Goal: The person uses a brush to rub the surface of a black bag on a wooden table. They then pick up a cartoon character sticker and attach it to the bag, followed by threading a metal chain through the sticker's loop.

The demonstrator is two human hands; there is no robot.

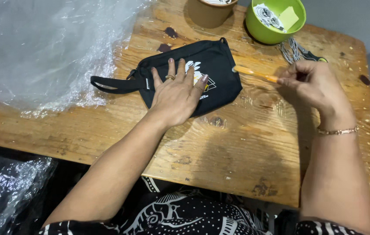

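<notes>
Right now the person's left hand [177, 92] lies flat and open on a black pouch [213, 58], palm down, with the fingers spread over the white and yellow print on the cloth. Rings are visible on two of the fingers. The pouch rests on a worn wooden table [237, 148], a little behind the middle, and its black wrist strap [114, 84] stretches out to the left, toward the plastic.

The right hand [317, 82] is closed around one end of a thin orange stick [254, 73], pinched between the thumb and the fingertips. The stick points to the left, and its pale tip is just beside the right edge of the pouch; I cannot tell if it really touches the cloth. A thin gold-coloured bracelet [338, 130] sits on the right wrist.

Behind the right hand, near the far edge of the table, stands a green bowl [259, 27] with some paper pieces inside. Next to it on the left is a brown cup [206, 14], only partly in view. Between the bowl and the right hand lies a small tool with dark handles [310, 55], beside a bundle of striped cord [290, 51].

A large sheet of clear, crinkled plastic [41, 48] covers the left part of the table.
</notes>
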